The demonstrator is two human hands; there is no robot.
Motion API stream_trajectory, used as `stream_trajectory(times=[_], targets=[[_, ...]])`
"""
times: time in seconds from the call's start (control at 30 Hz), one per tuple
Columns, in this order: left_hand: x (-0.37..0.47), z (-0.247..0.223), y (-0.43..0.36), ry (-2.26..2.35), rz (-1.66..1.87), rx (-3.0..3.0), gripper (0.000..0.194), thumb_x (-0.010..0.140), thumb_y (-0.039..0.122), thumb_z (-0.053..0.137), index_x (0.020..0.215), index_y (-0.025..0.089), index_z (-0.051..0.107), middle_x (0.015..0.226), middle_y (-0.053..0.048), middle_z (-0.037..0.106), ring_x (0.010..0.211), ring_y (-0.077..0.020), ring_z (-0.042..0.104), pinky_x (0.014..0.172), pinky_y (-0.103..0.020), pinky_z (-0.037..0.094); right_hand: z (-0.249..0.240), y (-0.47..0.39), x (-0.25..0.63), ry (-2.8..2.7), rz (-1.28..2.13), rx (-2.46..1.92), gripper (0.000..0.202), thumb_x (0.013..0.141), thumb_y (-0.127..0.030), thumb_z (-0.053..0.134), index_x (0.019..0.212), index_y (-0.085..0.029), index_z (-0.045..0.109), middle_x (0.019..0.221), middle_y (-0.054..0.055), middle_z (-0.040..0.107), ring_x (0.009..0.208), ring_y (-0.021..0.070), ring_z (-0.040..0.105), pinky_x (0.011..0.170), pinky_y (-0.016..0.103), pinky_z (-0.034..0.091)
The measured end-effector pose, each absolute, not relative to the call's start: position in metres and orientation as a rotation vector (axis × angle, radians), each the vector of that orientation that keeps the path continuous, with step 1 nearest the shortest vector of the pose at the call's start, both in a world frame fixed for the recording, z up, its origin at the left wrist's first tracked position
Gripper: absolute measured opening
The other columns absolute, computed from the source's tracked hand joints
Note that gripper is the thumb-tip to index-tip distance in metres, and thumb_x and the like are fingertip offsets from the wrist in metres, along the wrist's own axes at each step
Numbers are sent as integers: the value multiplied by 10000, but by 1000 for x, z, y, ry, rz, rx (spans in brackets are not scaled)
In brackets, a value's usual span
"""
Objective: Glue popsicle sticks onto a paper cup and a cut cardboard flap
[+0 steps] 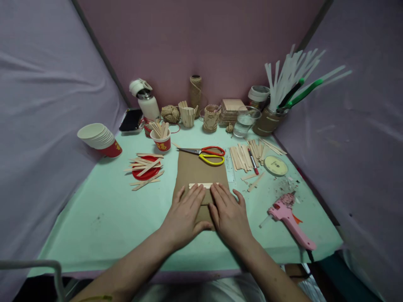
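A sheet of brown cardboard (192, 167) lies in the middle of the table, with a smaller cardboard piece (206, 199) on its near part. Pale craft sticks (204, 185) lie crosswise along the far edge of that smaller piece. My left hand (185, 212) rests flat, its fingertips touching the left end of the sticks. Beside it, my right hand (229, 212) lies flat with its fingertips at their right end. Both hands are open, with fingers stretched forward. Beyond them, scissors (209, 155) with red and yellow handles lie across the cardboard.
On the right are a pink glue gun (291, 222), a round yellowish lid (276, 166) and loose craft sticks (241, 158). A red plate (146, 174) with sticks and stacked paper cups (100, 138) sit left. A water cup (244, 123) and white bottle (147, 102) stand behind.
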State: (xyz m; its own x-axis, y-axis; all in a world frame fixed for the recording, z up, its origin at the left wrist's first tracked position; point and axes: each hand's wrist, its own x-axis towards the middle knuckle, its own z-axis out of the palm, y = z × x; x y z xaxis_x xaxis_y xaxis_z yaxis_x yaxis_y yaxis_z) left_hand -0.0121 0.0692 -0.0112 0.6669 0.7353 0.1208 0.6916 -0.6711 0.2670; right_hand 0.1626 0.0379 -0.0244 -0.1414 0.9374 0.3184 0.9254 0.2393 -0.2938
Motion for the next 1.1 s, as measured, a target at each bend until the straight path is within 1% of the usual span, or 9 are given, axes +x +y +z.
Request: stream_trajectory(times=[0.13,0.3,0.43,0.57,0.67,0.8,0.9,1.0,1.1], targets=[[-14,-14,70,1155,352,2672,837,843,566,578,1491,145,258,1496,-183,401,1422,-291,317,1165,-509,184,-24,37,162,-2070,42,-1693,412,962,-235,431,1356,-133,495,1373,126,572,1309,239,468,1082,454,226],[-16,-19,71,1169,414,2631,755,870,426,589,1490,155,253,1501,-160,405,1427,-284,305,1163,-510,188,-28,38,163,-2016,40,-1677,399,963,-225,433,1338,-109,507,1355,128,586,1307,219,477,1112,422,245],[-15,-18,71,1167,447,2584,722,870,364,585,1483,163,262,1480,-156,438,1413,-289,332,1151,-512,220,-30,39,163,-2005,63,-1659,400,952,-215,438,1330,-105,516,1351,127,589,1297,228,489,1129,427,262],[-15,-19,72,1157,476,2569,716,862,351,591,1481,182,273,1482,-147,438,1409,-291,339,1147,-513,239,-32,39,164,-1992,86,-1636,410,945,-208,446,1341,-118,503,1350,136,586,1300,239,488,1125,464,294],[-18,-20,73,1145,534,2542,687,869,360,578,1469,174,301,1473,-151,449,1401,-288,355,1143,-510,264,-35,40,169,-1875,123,-1628,409,950,-215,433,1345,-121,482,1360,151,570,1295,239,490,1118,494,309],[-23,-20,77,1172,662,2487,548,912,355,513,1407,160,383,1451,-156,475,1389,-276,377,1134,-505,285,-38,42,175,-1645,174,-1626,363,951,-226,433,1290,-122,508,1301,164,598,1207,244,539,1056,491,391],[-26,-18,80,1243,743,2458,463,935,343,479,1355,154,434,1402,-156,529,1347,-266,437,1104,-494,322,-39,43,177,-1597,189,-1613,335,938,-217,452,1252,-128,531,1228,159,626,1133,244,564,994,463,446],[-26,-17,81,1284,741,2480,417,943,322,468,1326,158,465,1373,-153,557,1317,-264,475,1087,-493,330,-38,43,176,-1639,157,-1586,335,935,-194,449,1254,-133,534,1240,157,617,1153,243,550,1003,458,438],[-24,-17,79,1246,699,2545,391,943,303,470,1309,167,490,1376,-144,559,1332,-264,461,1100,-497,307,-35,41,174,-1780,132,-1546,357,938,-175,441,1282,-132,527,1287,147,603,1224,252,512,1038,466,405]])
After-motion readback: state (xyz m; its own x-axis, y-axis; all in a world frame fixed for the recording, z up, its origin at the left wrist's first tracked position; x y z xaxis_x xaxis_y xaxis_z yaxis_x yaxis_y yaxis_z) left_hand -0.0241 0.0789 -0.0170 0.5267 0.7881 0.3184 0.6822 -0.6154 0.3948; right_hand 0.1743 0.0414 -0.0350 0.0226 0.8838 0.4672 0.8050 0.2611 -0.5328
